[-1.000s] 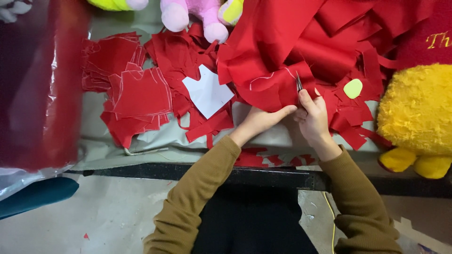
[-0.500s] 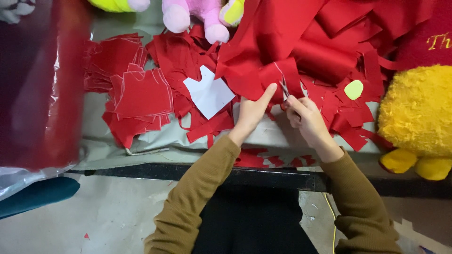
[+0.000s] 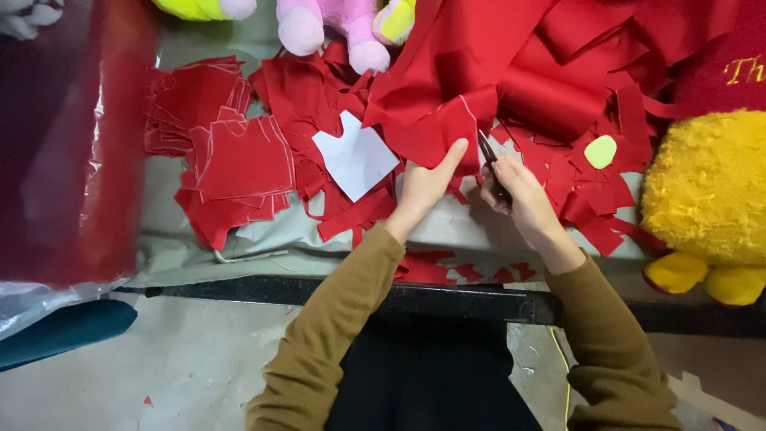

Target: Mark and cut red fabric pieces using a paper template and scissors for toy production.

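1. The left hand (image 3: 427, 182) pinches the lower edge of the red fabric (image 3: 447, 128), thumb on top and fingers tucked underneath, holding a flap taut just at the table's near side.
2. The right hand (image 3: 519, 191) is closed around a pair of small scissors (image 3: 487, 152); the dark blades poke out at about 11 o'clock from the knuckles, their tips right at the flap's edge, just beside the left thumb.
3. The cloth looks light, soft and limp, felt-like. It droops and folds wherever it is not held, so I judge it wants a grip close to the cut line, as it has now, rather than far out on the loose bulk.
4. From the left hand the flap lies at 12 o'clock, touching the fingers; the rest of the sheet is heaped away toward 1 and 2 o'clock.
5. At 10 o'clock from the left hand lies a white paper pattern (image 3: 357, 156), flat on red scraps, near but not touched.
6. Farther out at 9 o'clock sits a stack of cut red pieces (image 3: 239, 156).
7. At 2 o'clock from the right hand a small pale green oval piece (image 3: 600, 151) rests on the offcuts.
8. A yellow plush toy (image 3: 706, 191) sits at 3 o'clock, a pink plush toy (image 3: 335, 24) at the far edge.
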